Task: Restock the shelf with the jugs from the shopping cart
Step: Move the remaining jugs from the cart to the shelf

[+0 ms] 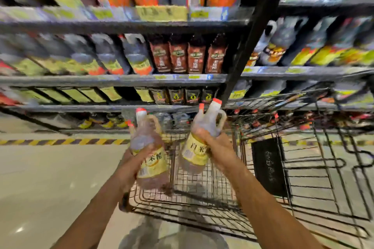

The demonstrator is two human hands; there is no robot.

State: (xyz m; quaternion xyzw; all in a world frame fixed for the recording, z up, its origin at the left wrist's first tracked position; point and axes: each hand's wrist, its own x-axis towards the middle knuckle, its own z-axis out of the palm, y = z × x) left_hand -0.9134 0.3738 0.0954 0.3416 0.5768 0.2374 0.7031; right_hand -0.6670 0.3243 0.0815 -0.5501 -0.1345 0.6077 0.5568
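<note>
Each hand holds clear jugs with red caps and yellow labels above the wire shopping cart (202, 204). My left hand (139, 155) grips the body of one jug (150, 147); a second red cap shows just behind it. My right hand (210, 137) clasps a pair of jugs (199, 143) near their shoulders, tilted to the right. The dark shelf (113, 80) stands ahead, its rows packed with bottles. The whole view is blurred by motion.
The cart's basket extends to the right, with a black panel (269, 166) on its side. A yellow-and-black striped line (60, 142) runs along the pale floor at the shelf's foot. A black upright post (244, 46) divides two shelf bays.
</note>
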